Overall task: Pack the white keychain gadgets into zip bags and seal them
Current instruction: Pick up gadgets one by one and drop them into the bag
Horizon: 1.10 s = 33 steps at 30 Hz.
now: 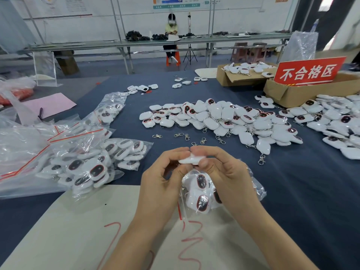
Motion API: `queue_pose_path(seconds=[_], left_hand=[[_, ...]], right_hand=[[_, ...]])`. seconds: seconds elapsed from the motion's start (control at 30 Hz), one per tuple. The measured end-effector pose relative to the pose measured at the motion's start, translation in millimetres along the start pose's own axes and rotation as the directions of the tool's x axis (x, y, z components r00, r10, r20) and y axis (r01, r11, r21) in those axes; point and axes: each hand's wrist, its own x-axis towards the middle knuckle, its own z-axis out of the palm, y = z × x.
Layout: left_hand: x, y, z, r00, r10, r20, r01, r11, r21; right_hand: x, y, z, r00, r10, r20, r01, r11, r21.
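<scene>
1. Our left hand (161,184) and right hand (229,178) pinch a gadget (191,160); they cover all but its white edge.
2. The mouth of the bag (258,189) beneath is hidden behind our hands.
3. The frame's left edge cuts off the packed bags (23,152); the right edge cuts off a pile (341,121).
4. We find the posters (175,2) at the top cropped, their print too small to read.

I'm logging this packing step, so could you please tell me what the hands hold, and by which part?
Both the left hand and right hand pinch one white keychain gadget by its edges, over a part-filled zip bag.
</scene>
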Motion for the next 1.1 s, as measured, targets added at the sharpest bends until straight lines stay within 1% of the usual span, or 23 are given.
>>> queue_pose_path(seconds=[0.03,0.1,0.17,0.23,0.33,0.47,0.57,0.6,0.67,0.73,0.8,0.83,0.87,0.9,0.97,1.0,1.03,1.1], left_hand=[[0,1,0,1.000,-0.018,0.011,0.019,0.998,-0.062],[0,4,0,0.997,-0.048,0.055,0.056,0.987,-0.149],[-1,5,0,0.993,-0.053,0.105,0.071,0.983,-0.172],[-3,5,0,0.993,-0.029,0.116,0.045,0.990,-0.135],[-3,1,2,0.994,0.014,0.105,-0.012,1.000,-0.014],[-3,-3,1,0.995,0.018,0.100,-0.020,0.999,0.026],[-7,-1,2,0.992,0.029,0.120,-0.032,0.999,0.028],[-7,0,3,0.994,0.012,0.110,-0.010,1.000,-0.018],[-8,2,5,0.992,-0.073,0.104,0.095,0.969,-0.228],[-5,6,6,0.973,-0.162,0.165,0.221,0.860,-0.460],[-2,9,5,0.954,-0.215,0.211,0.299,0.763,-0.574],[-2,10,6,0.949,-0.226,0.222,0.315,0.740,-0.594],[-3,10,6,0.949,-0.224,0.220,0.312,0.748,-0.586],[-4,10,7,0.957,-0.207,0.201,0.284,0.797,-0.532],[-8,10,10,0.980,-0.143,0.139,0.181,0.931,-0.316],[-9,10,12,0.987,-0.108,0.117,0.133,0.963,-0.233],[-10,10,13,0.991,-0.089,0.103,0.109,0.974,-0.197],[-11,9,14,0.992,-0.085,0.098,0.102,0.976,-0.192]], right_hand=[[0,-1,0,1.000,0.012,0.004,-0.012,1.000,-0.013],[1,-2,-1,1.000,-0.020,-0.006,0.020,1.000,-0.006],[1,-3,-1,0.999,-0.045,-0.031,0.045,0.999,0.024],[1,-1,0,0.996,-0.064,-0.059,0.063,0.998,-0.014],[-1,2,2,0.991,-0.105,-0.080,0.096,0.989,-0.116],[-3,3,4,0.987,-0.148,-0.066,0.138,0.981,-0.135],[-2,0,7,0.994,-0.092,-0.053,0.085,0.989,-0.123],[-2,-1,7,0.995,-0.086,-0.049,0.078,0.986,-0.144],[-2,0,7,0.990,-0.133,-0.036,0.122,0.967,-0.225],[-1,1,6,0.980,-0.194,-0.037,0.175,0.939,-0.296],[0,2,5,0.970,-0.236,-0.052,0.204,0.914,-0.352],[0,3,4,0.961,-0.271,-0.061,0.224,0.887,-0.403],[0,4,4,0.947,-0.313,-0.069,0.246,0.848,-0.470],[0,5,4,0.933,-0.352,-0.074,0.261,0.804,-0.534],[-1,8,2,0.918,-0.388,-0.085,0.256,0.743,-0.619],[0,10,2,0.915,-0.395,-0.087,0.248,0.717,-0.651],[0,11,2,0.910,-0.405,-0.086,0.244,0.692,-0.680],[0,12,1,0.895,-0.442,-0.069,0.261,0.641,-0.722]])
